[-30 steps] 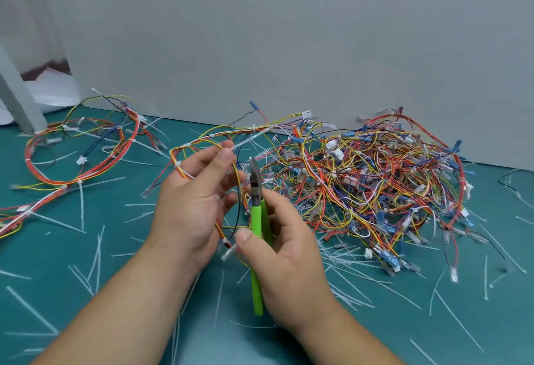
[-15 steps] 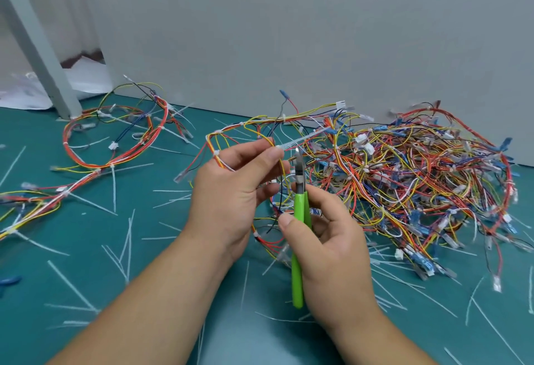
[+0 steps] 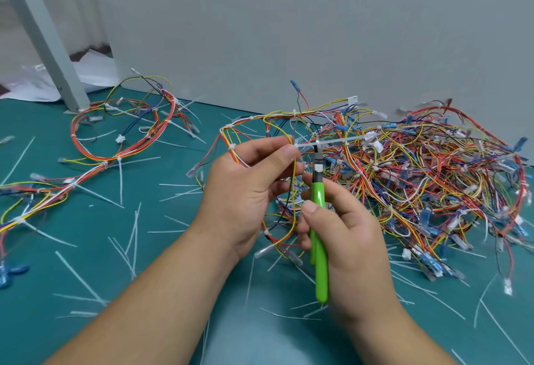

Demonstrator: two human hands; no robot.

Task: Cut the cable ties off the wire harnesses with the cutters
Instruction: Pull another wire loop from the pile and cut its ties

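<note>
Green-handled metal cutters (image 3: 321, 272) are standing upright in the right hand (image 3: 354, 252), whose fingers are curling around the handles above the teal desk (image 3: 86, 252). Just left of it, the left hand (image 3: 245, 194) is pinching a thin multicoloured wire harness (image 3: 260, 117) at its white plastic cable tie (image 3: 335, 142), and the cutter tips are meeting the tie's tail. Behind, a large tangled pile of red, yellow and blue harnesses (image 3: 433, 179) is lying near the grey wall panel (image 3: 289, 32).
</note>
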